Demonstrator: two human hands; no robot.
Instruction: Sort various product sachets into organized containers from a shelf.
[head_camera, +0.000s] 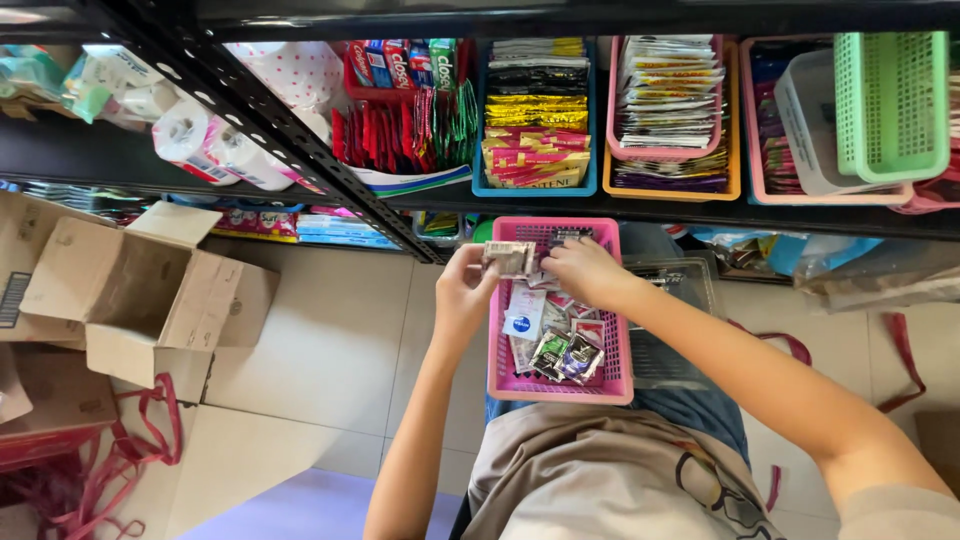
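Note:
A pink plastic basket (613, 372) rests on my lap, holding several small sachets (565, 355) in white, pink and dark foil. My left hand (462, 290) holds a small stack of pale sachets (510, 258) at the basket's far left corner. My right hand (585, 270) reaches over the basket's far end, fingers down among the sachets, touching the stack held by my left hand. Whether it grips anything is hidden.
A dark metal shelf (640, 212) ahead carries blue (588, 150), orange (735, 150), pink and green baskets (890, 105) of sachets, toothpaste boxes (400, 62) and tissue rolls (215, 145). Open cardboard boxes (130, 290) and red straps (130, 450) lie on the tiled floor at left. A clear tray (695, 290) sits beside the basket.

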